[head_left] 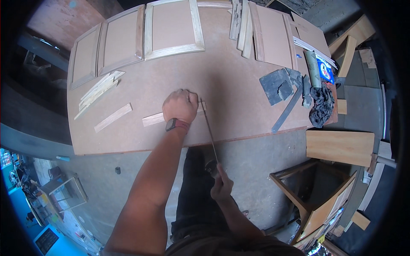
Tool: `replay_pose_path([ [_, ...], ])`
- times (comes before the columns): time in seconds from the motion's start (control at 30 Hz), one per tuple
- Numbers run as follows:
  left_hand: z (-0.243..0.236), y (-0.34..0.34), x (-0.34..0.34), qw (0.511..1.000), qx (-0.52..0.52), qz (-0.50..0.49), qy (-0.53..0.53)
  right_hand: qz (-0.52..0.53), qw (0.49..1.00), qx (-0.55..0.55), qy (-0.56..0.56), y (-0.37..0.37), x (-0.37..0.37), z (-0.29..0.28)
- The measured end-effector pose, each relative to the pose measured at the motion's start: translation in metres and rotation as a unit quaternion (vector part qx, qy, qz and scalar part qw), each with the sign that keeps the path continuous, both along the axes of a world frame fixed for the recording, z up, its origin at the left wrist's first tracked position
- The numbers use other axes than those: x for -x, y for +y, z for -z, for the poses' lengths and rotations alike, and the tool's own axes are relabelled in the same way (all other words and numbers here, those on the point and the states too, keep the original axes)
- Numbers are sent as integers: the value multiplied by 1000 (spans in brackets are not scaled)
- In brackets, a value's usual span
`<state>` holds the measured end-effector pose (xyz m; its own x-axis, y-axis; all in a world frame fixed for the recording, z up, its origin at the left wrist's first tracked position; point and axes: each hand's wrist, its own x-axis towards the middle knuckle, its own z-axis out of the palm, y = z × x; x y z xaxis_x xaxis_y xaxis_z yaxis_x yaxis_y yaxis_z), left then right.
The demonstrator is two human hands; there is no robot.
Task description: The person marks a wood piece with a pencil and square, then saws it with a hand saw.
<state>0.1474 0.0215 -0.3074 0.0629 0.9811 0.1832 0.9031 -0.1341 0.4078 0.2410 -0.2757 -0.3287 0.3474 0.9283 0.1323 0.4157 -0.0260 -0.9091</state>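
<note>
My left hand [181, 106], with a watch on its wrist, is closed in a fist over a short pale wooden strip [153, 119] and holds it down on the worktable [171, 81]. The strip sticks out on both sides of the hand. Its right end lies under the tip of a handsaw [210, 130], whose narrow blade shows almost edge-on across the strip. Lower down, beyond the table's near edge, my right hand [222, 186] is wrapped round the saw's handle, which the fingers mostly hide.
Framed panels [174, 27] line the table's far side. Loose strips [113, 117] lie to the left. Dark sandpaper sheets [276, 87], a flat grey bar [287, 112] and a crumpled black cloth [322, 106] lie at right. A wooden frame [294, 196] stands on the floor.
</note>
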Motion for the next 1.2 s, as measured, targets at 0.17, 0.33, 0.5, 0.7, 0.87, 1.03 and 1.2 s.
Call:
replay_pose_path([
  [0.17,-1,-2,-4,1000,-8,-16,-5,-14,994,103,-19,85,-4,-7],
  [0.33,-1,2,-2,1000,3,-8,-4,-5,1000,-5,-31,-14,-3,4],
  [0.5,-3,-2,-1,1000,-21,-13,-11,-12,998,52,-11,61,1,-15],
  [0.7,-1,0,-4,1000,3,2,-5,10,1000,7,-22,-7,4,12],
  [0.87,-1,0,-1,1000,-21,-6,1,-13,996,86,-13,57,3,-11],
  [1.03,-3,1,-5,1000,-5,-8,-1,-9,998,47,-42,22,0,6],
  [1.2,-1,0,0,1000,-11,-1,1,32,999,-21,-17,17,10,-10],
])
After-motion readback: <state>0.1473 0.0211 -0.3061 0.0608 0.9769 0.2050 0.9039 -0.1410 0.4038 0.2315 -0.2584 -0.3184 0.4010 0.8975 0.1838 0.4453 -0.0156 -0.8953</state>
